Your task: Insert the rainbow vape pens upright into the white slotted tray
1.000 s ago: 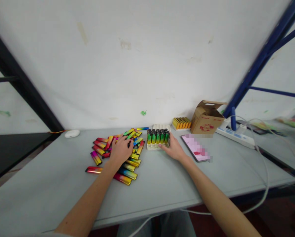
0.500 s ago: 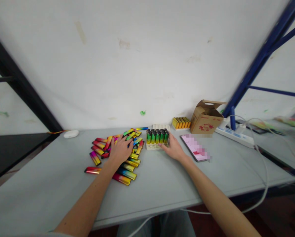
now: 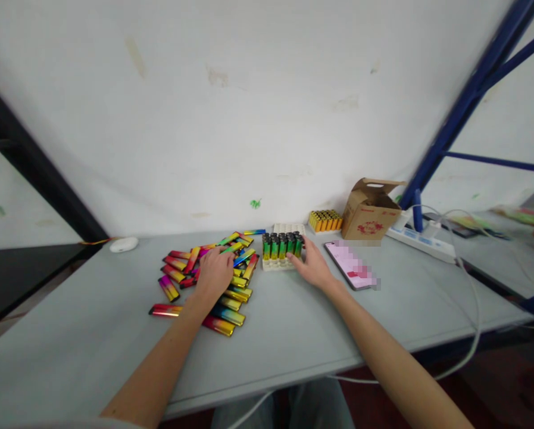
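A heap of shiny lighters [image 3: 234, 316] in red, yellow, blue and purple lies on the left part of the table. My left hand [image 3: 215, 273] rests on this heap with its fingers curled down; what lies under the fingertips is hidden. To the right, a cream rack [image 3: 275, 264] holds rows of upright green-and-yellow lighters [image 3: 282, 245] with black tops. My right hand [image 3: 314, 265] grips the right end of the rack, thumb across the front and fingers along the side and back.
Behind the rack lies another cream rack [image 3: 289, 228]. A block of yellow-orange lighters [image 3: 325, 221] stands beside an open cardboard box [image 3: 368, 219] by the wall. A phone [image 3: 349, 265], a power strip [image 3: 422, 245] and a white cable [image 3: 476, 316] are at right; a white oval object [image 3: 124, 244] is at left.
The fingers of my left hand, spread over the heap before, have drawn back and curled in. My right hand stays at the rack. The whole view has shifted slightly.
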Action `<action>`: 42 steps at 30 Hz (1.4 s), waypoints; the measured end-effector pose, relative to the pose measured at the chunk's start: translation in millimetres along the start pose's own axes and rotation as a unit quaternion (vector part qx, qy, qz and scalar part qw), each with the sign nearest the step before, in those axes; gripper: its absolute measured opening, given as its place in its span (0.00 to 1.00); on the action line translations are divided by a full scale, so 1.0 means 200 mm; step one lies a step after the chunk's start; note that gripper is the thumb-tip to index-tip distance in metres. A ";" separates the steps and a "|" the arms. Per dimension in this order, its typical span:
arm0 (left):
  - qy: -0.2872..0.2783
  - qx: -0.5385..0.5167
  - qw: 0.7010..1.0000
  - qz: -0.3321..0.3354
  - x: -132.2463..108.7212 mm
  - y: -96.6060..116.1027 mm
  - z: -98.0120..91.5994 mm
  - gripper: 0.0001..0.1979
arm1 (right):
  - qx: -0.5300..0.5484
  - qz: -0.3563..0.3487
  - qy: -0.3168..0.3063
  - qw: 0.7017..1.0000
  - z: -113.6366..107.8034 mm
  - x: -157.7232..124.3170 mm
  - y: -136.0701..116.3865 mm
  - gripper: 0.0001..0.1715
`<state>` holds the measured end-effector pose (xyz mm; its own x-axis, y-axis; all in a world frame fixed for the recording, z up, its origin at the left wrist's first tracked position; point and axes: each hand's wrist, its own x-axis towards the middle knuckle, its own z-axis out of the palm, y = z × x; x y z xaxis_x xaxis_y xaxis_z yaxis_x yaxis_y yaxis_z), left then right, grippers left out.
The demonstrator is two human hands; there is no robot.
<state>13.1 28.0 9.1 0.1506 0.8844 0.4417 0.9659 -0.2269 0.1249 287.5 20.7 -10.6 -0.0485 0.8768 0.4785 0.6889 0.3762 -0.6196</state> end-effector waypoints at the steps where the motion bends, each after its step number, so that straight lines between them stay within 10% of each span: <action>1: 0.004 -0.006 1.000 0.003 0.00 0.00 0.00 0.19 | 0.003 -0.003 0.001 1.000 0.00 0.00 0.00 0.39; 18: 0.182 -0.135 0.973 0.035 -0.02 0.08 -0.10 0.16 | 0.010 -0.042 0.208 0.977 -0.06 0.00 -0.10 0.30; 29: 0.241 -0.237 0.913 0.229 -0.07 0.21 -0.11 0.10 | 0.001 -0.188 0.069 0.980 -0.02 -0.09 -0.23 0.25; 42: 0.197 -0.317 0.903 0.213 -0.15 0.31 -0.11 0.28 | 0.012 -0.228 -0.001 0.974 -0.02 -0.09 -0.26 0.12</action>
<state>63.0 -22.5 23.5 0.2721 0.4765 0.8360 0.5040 -0.8106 0.2980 255.5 -16.8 16.0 -0.3468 0.6170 0.7064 0.5787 0.7334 -0.3565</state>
